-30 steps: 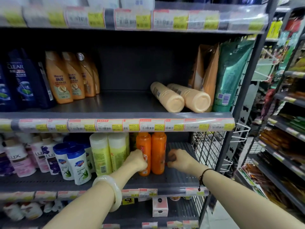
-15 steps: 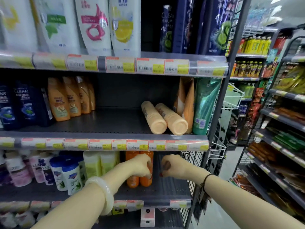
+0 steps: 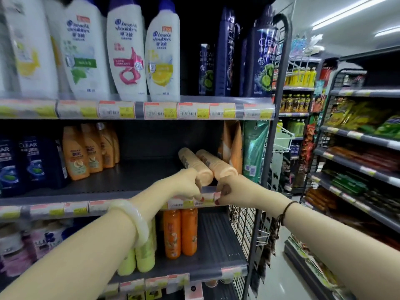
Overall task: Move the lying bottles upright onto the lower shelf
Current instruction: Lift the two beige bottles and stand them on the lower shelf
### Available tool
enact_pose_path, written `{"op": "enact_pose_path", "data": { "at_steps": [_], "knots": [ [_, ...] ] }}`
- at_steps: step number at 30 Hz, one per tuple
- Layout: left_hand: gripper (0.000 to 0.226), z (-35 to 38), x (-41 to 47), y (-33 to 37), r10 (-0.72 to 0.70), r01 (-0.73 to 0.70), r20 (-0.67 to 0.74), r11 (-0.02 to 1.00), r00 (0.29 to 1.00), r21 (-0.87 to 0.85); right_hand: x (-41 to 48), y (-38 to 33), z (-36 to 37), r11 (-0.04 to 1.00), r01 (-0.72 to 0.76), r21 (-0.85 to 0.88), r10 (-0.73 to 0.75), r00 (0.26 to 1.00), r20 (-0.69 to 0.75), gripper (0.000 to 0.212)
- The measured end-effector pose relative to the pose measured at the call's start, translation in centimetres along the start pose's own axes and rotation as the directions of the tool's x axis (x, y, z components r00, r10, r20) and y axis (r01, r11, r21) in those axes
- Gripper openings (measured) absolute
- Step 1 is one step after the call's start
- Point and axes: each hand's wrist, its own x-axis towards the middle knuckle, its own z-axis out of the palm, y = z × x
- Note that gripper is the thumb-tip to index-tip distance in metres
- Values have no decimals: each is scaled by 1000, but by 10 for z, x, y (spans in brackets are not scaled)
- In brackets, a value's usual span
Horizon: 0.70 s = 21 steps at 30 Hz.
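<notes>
At the middle shelf edge | our left hand and right hand curled, holding nothing | two lying bottles just past them at 12 o'clock | risk: round bottles roll off if we bump them.

Supermarket aisle: dark metal shelving edged with yellow price labels, a wire mesh end panel, glossy pale floor, snack racks opposite, fluorescent ceiling strips.
</notes>
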Motion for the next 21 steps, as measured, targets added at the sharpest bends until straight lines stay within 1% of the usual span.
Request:
{"op": "enact_pose_path", "data": {
  "at_steps": [2,4,7,12,16,21],
  "knots": [
    [41,-9,4,5,-9,9,-41,1000,999,-15,3,-3,-16,1000,4,-25,-6,998,-59,31],
    [42,-16,9,9,1,-3,-61,999,998,-39,7,-4,-28,999,-10,-54,6,996,-89,31],
    [38,-21,16,12,21,-26,-90,998,996,-57,15,-1,-38,997,-33,-68,26,995,-101,32],
    [37,-24,24,11,-10,3,-121,998,993,-56,26,10,-44,992,-54,-115,42,993,-106,34],
    [49,-24,32,10,-24,18,-116,999,993,-51,34,25,-44,989,-54,-139,42,995,-88,47],
    [63,-16,45,5,4,-9,-108,999,994,-45,43,40,-36,999,-20,-35,18,998,-52,57]
  ]
}}
